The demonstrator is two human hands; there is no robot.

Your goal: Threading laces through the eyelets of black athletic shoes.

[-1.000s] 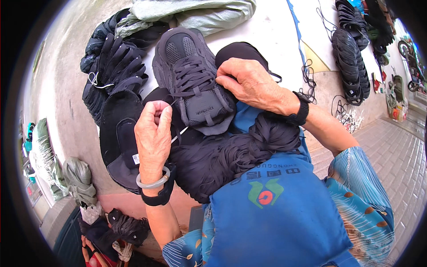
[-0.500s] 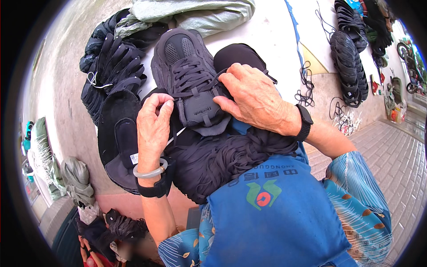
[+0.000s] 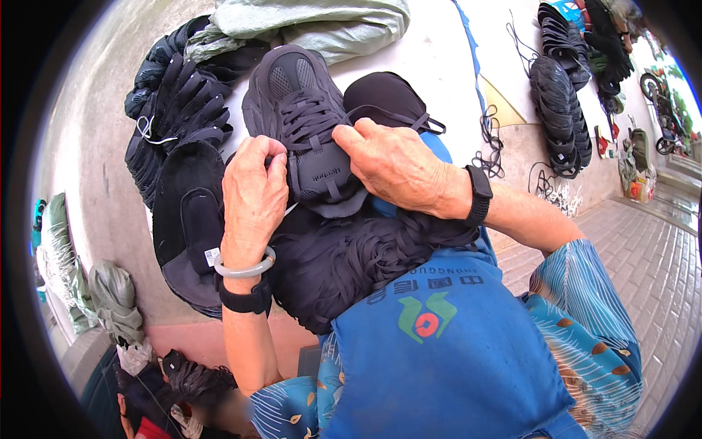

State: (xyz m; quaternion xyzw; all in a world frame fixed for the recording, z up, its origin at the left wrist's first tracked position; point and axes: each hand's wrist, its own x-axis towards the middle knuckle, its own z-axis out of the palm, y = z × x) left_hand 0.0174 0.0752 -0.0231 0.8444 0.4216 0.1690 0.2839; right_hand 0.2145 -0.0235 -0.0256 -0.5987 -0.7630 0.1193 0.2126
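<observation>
A dark grey shoe upper (image 3: 296, 77) lies in front of me, its toe pointing away and its tongue (image 3: 322, 172) toward me. Flat dark shoelaces (image 3: 311, 117) cross its front. My left hand (image 3: 256, 194) pinches at the left edge of the upper beside the tongue; the fingers hide what is between them. On the opposite edge, my right hand (image 3: 402, 164) has thumb and forefinger closed on the lace, whose loose part trails off to the right. A thick bundle of dark laces (image 3: 358, 256) rests on my lap under the tongue.
Stacked black shoe uppers (image 3: 179, 102) and one open black upper (image 3: 172, 219) lie to the left. Another dark rounded piece (image 3: 384, 95) sits right of the shoe. Beyond is a pale green sack (image 3: 314, 25). More stacked uppers (image 3: 559, 110) and loose laces (image 3: 490, 146) are at right.
My right hand has shifted slightly left and closed in at the upper's edge, and a lace now trails to its right. My left hand has turned, its fingers now tucked against the upper.
</observation>
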